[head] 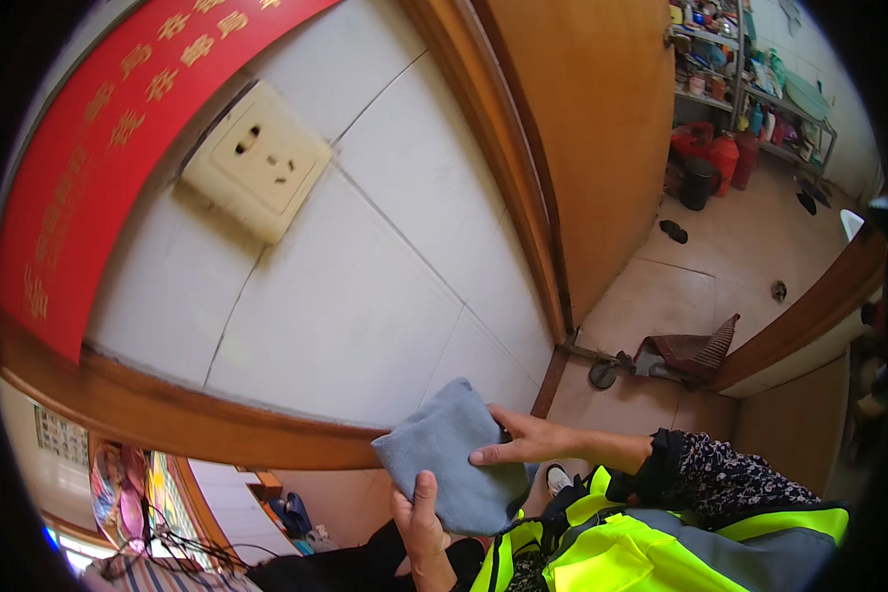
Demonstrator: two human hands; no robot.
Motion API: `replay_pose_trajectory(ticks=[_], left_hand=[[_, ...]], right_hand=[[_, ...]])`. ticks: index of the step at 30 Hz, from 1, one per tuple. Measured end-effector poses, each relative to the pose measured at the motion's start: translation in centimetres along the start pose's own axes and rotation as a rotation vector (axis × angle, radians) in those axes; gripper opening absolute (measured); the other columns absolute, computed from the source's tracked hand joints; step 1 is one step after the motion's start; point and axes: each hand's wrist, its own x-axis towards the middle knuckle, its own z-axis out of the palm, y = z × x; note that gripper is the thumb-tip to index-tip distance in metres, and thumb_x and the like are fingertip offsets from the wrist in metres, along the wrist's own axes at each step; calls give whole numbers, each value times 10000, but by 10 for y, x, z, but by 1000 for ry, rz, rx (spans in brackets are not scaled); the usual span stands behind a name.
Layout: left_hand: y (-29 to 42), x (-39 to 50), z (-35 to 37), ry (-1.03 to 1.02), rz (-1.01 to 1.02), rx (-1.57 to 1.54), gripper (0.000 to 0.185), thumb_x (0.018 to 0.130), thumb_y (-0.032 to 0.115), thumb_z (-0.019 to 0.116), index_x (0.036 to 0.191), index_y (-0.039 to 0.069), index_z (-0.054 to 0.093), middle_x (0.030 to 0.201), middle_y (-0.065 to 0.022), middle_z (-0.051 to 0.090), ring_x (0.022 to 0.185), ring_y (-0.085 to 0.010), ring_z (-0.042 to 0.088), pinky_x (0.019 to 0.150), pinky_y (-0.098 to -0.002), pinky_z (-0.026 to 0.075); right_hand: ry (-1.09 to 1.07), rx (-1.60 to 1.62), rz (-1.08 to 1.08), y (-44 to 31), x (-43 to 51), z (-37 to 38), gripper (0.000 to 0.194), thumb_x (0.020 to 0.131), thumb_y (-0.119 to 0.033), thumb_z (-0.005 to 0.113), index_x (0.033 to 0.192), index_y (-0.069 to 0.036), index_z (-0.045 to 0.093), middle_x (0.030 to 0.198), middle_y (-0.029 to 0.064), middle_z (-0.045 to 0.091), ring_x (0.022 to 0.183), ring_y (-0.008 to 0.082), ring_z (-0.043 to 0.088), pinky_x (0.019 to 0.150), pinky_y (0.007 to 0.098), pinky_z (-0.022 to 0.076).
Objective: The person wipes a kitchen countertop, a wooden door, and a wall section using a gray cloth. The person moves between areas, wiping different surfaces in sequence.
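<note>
A folded grey-blue cloth (455,459) is held in front of my body by both hands. My left hand (422,525) grips its lower left edge, thumb on top and fingers hidden beneath. On the right side, my right hand (525,438) has its thumb lying over the cloth and its other fingers along the edge or behind. Just beyond the cloth, a wooden door frame (266,438) borders a white tiled wall (340,318). A cream wall socket (263,163) sits on the tiles at upper left, with dark smudges around it.
A red paper banner with gold characters (66,222) hangs at far left. The brown wooden door (592,133) stands ajar towards a room with loaded metal shelves (710,96). A crumpled mat (684,351) and a round dark object (603,375) lie on the floor. Cables (177,544) tangle at lower left.
</note>
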Motion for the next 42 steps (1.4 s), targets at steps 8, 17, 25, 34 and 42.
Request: replay_pose_trajectory(ticks=[8,17,25,34,42], left_hand=[[4,-22,7,75,-125,90,458,799,148,543,1183,-39,378,1073,-106,479,957,-166,467,842,-318,385],[5,-81,4,-148,111,113,583,786,113,557,1265,-69,279,1104,-148,453,1005,-192,453,888,-307,348],[-26,-104,3,69,322,135,394,812,43,497,1172,-54,372,1005,-146,509,906,-164,488,808,-288,396],[-49,-97,-7,215,194,144,357,819,102,491,1134,-40,398,1035,-168,502,952,-270,492,848,-418,395],[-62,-53,-17,60,123,-34,410,816,106,490,1181,-28,360,985,-122,534,887,-224,531,744,-319,468]], right_hand=[[-118,-386,-454,17,-12,40,1038,669,-486,670,1342,-2,44,1311,276,194,1248,366,186,1017,411,199],[-486,222,6,20,-34,66,478,787,-224,569,1182,-14,401,972,47,510,898,118,464,757,263,410],[-594,89,-43,30,-41,63,360,795,-213,553,1072,4,482,896,39,528,842,114,467,731,253,400],[-625,59,-138,36,-35,49,473,692,-156,519,1106,64,458,1018,135,531,943,219,476,859,314,377],[-508,66,-241,57,-18,29,514,730,-71,484,1214,50,359,1075,129,498,999,200,439,908,279,325]])
